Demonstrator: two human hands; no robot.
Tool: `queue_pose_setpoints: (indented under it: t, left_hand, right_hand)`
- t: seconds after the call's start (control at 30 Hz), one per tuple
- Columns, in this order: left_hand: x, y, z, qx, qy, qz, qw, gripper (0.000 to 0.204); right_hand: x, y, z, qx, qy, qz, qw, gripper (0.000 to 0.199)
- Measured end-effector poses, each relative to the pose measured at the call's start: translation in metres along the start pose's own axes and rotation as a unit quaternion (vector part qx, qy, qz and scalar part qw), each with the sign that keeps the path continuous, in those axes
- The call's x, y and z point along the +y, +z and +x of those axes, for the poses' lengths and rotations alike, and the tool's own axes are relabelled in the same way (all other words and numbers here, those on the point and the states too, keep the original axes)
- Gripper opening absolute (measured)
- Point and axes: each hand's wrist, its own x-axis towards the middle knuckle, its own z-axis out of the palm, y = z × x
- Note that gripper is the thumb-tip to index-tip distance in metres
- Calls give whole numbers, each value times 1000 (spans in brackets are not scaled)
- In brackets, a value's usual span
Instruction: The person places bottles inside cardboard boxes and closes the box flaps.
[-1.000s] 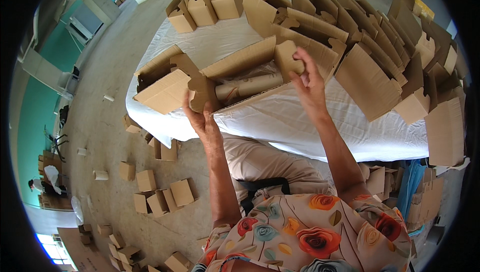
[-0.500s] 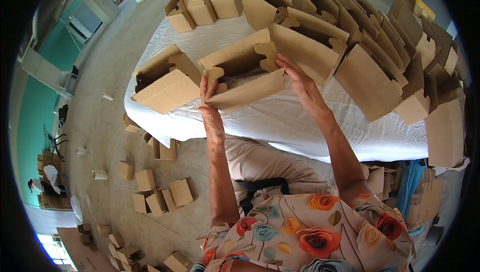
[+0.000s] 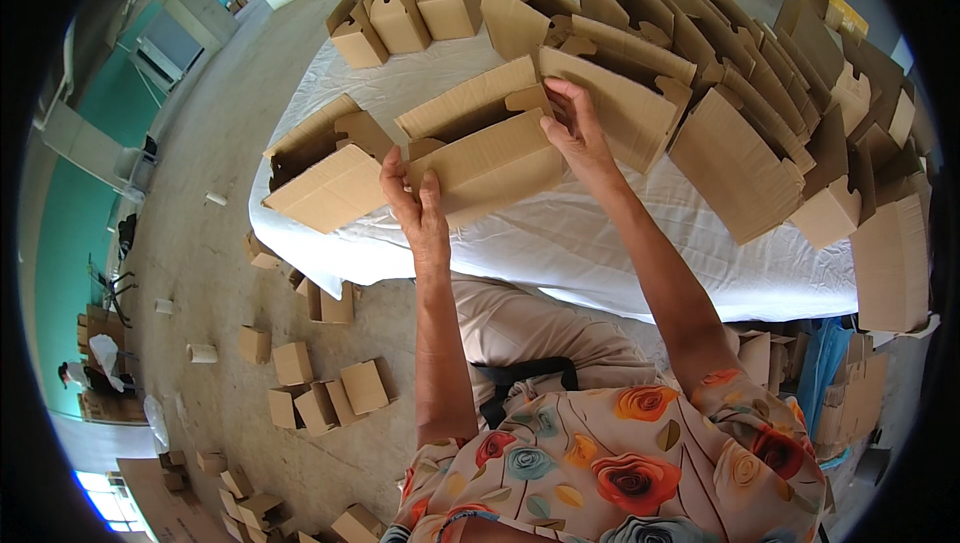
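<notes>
A brown cardboard box (image 3: 490, 165), its top uncovered, stands on the white-draped table in front of me. At its left end my left hand (image 3: 414, 205) has the thumb on the near wall and the fingers round the outer side. My right hand (image 3: 578, 133) pinches the right end, thumb in front and fingers behind. The near wall stands up and hides most of the inside; the end flaps are partly tucked in between the walls. Beside my left hand sits another opened cardboard box (image 3: 335, 181), and to the right of my right hand stands a further box (image 3: 618, 108).
Several opened boxes crowd the table's right side (image 3: 740, 163). A few smaller ones (image 3: 400, 15) stand at the far edge. The white cloth (image 3: 640, 253) hangs over the near edge above my legs. Small boxes (image 3: 318, 405) and a white roll (image 3: 202, 354) lie on the floor at left.
The box's near wall has been raised from a lean toward me to upright. My right hand's fingers have closed on the right end; my left thumb has moved onto the near wall.
</notes>
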Motion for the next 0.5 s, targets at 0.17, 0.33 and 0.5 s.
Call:
queue_pose_setpoints:
  t: [0.17,0.33,0.5]
  left_hand:
    - [-14,-10,0,7,-19,60,998,52]
    - [-10,-6,-1,0,-6,74,997,48]
    - [-17,-12,0,-49,18,28,998,32]
  right_hand:
    - [-15,10,9,-50,68,-5,996,58]
    - [-5,-3,13,-106,-21,-56,993,42]
    - [-33,-13,0,-189,-38,-196,961,49]
